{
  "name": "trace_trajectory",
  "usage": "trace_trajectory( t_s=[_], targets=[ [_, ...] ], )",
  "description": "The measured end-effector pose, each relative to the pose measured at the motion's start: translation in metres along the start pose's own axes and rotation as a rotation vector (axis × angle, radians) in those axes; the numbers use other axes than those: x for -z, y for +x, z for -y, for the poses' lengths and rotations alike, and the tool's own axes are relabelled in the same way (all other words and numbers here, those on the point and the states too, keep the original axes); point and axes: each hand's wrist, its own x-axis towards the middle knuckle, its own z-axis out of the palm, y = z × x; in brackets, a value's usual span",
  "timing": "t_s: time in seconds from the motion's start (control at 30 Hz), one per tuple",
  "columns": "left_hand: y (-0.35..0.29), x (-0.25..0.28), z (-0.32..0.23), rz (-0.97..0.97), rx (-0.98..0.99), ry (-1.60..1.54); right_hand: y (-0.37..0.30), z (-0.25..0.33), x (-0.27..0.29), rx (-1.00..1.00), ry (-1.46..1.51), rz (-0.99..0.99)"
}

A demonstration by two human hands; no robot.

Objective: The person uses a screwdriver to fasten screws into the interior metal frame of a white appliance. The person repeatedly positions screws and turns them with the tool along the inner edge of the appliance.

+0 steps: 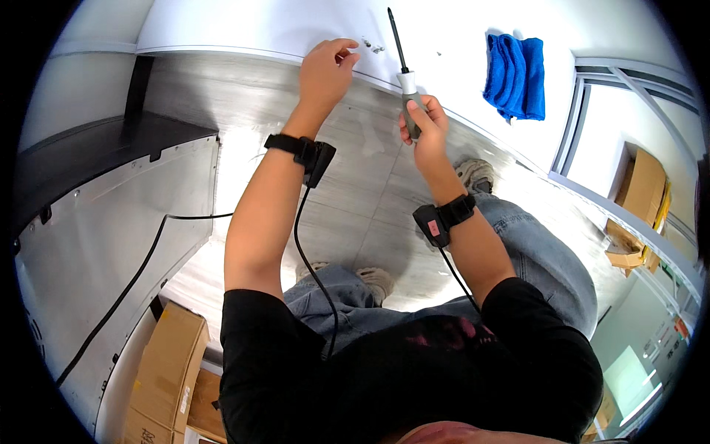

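My right hand point(423, 126) grips the grey handle of a long screwdriver point(401, 63), its black shaft pointing up over the white table point(244, 26). My left hand point(326, 70) reaches to the table's near edge with fingers curled and pinched; I cannot tell if anything is between them. A few small screws point(373, 47) lie on the white surface just right of that hand. Both wrists wear black bands with cables.
A folded blue cloth point(516, 74) lies on the table to the right. A large grey metal panel point(96, 251) with a black cable stands at my left. Cardboard boxes point(166, 370) sit on the floor at lower left and more at the right point(642, 185).
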Motion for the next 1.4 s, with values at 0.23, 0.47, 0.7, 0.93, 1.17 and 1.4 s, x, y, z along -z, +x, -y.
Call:
trace_trajectory(
  t_s=[0.23, 0.47, 0.7, 0.93, 1.17, 1.4],
  targets=[
    [0.019, -0.026, 0.006, 0.020, -0.097, 0.212, 0.005, -0.006, 0.019, -0.027, 0.032, -0.055],
    [0.026, -0.024, 0.015, -0.067, -0.157, 0.210, 0.004, -0.012, 0.027, -0.053, 0.042, -0.062],
    [0.028, -0.022, 0.010, 0.041, -0.139, 0.333, 0.001, -0.013, 0.031, -0.056, 0.063, -0.080],
    [0.029, -0.003, 0.007, 0.104, 0.144, 0.002, -0.005, -0.013, 0.024, -0.018, -0.051, 0.016],
    [-0.020, 0.086, 0.003, 0.124, 0.706, -1.044, -0.019, -0.022, -0.019, -0.014, -0.370, 0.261],
    [-0.100, 0.189, -0.012, -0.158, 0.699, -1.129, -0.042, -0.028, -0.073, 0.007, -0.470, 0.536]
  ],
)
